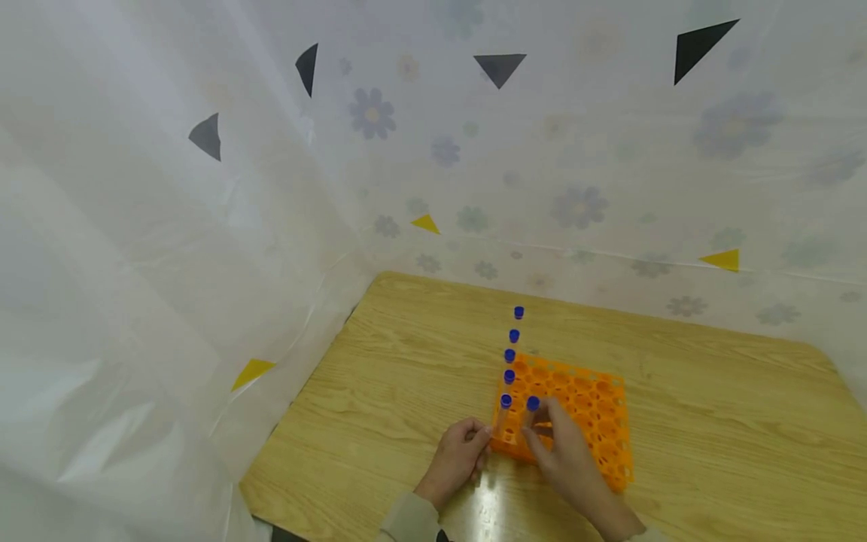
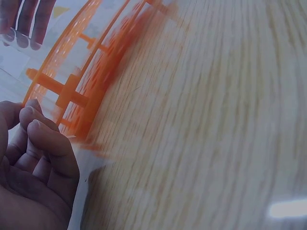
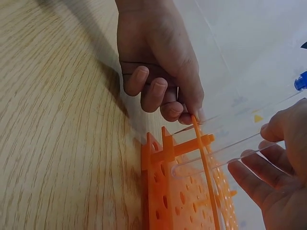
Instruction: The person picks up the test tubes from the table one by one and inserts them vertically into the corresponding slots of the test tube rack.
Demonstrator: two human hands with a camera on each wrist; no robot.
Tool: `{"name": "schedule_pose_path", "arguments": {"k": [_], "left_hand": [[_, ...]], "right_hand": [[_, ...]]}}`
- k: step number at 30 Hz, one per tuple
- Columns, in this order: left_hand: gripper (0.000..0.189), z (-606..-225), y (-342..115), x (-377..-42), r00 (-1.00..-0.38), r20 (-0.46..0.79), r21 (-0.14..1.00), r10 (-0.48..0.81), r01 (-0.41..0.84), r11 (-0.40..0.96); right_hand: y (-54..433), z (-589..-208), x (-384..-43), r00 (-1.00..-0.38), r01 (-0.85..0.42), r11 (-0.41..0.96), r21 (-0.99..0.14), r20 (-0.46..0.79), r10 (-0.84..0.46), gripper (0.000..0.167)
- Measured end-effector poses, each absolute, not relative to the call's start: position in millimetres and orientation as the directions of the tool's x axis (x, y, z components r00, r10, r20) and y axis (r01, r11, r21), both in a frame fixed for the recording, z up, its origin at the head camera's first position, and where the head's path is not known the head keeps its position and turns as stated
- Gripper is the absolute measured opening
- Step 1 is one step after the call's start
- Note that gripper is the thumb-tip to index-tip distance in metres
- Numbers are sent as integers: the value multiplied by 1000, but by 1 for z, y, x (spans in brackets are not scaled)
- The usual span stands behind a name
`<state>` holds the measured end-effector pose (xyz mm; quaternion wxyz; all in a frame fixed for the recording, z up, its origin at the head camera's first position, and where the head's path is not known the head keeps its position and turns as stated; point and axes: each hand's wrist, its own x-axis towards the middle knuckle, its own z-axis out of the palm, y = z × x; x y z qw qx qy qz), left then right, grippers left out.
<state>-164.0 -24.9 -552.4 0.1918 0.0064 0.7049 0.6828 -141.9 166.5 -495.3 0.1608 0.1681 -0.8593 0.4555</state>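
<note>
My left hand (image 1: 460, 455) pinches the near left corner of an orange test tube rack (image 1: 606, 429) between thumb and fingers. In the left wrist view the fingertips of that hand (image 2: 41, 163) meet the rack's upper plate (image 2: 56, 52). My right hand (image 1: 565, 452) holds a clear test tube with a blue cap (image 1: 533, 403) by its upper part. Seen from the right wrist, this tube (image 3: 230, 145) passes through the top plate, its rounded end at the middle plate. Several other blue-capped tubes (image 1: 506, 402) stand in a row along the rack's left side.
The rack stands on a wood-grain table (image 1: 379, 376). Behind and to the left hang whitish plastic sheets (image 1: 609, 150) with flower prints and dark and yellow triangles. The rack's rows to the right show bare holes.
</note>
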Motion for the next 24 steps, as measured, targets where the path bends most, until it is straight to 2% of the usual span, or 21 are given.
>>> {"name": "schedule_pose_path", "arguments": {"k": [14, 24], "left_hand": [[30, -554, -24, -165, -923, -284, 959, 260, -274, 76], [30, -549, -26, -164, -920, -280, 960, 275, -263, 97]], "right_hand": [[167, -496, -137, -920, -374, 543, -752, 376, -113, 32], [170, -499, -134, -892, -433, 521, -736, 433, -130, 38]]}}
